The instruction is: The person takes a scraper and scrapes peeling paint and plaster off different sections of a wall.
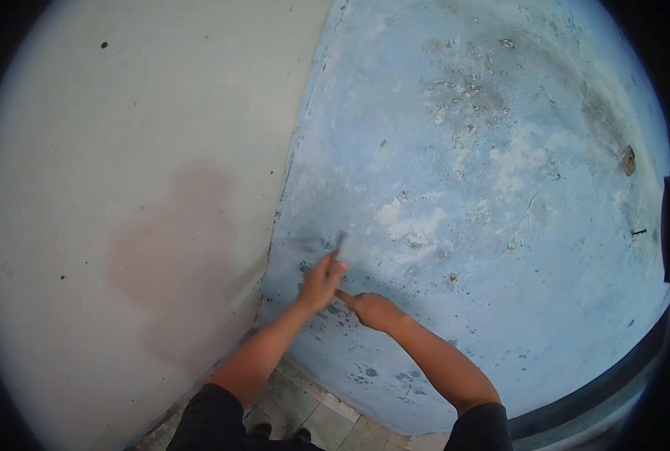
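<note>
My left hand is closed around a slim tool, which is blurred and points up along the blue wall. The tool's exact kind cannot be made out. Just below and to the right, my right hand is curled before the same wall. A short, narrow brown shape runs from it towards my left hand; whether this is a finger or a handle is unclear. Around both hands the blue paint is speckled with dark chips, and pale worn patches lie above them.
A smooth off-white wall meets the blue one in a corner at left. Below are floor tiles and my dark shoes. A nail sticks out at right, below a hole. A dark curved edge borders the lower right.
</note>
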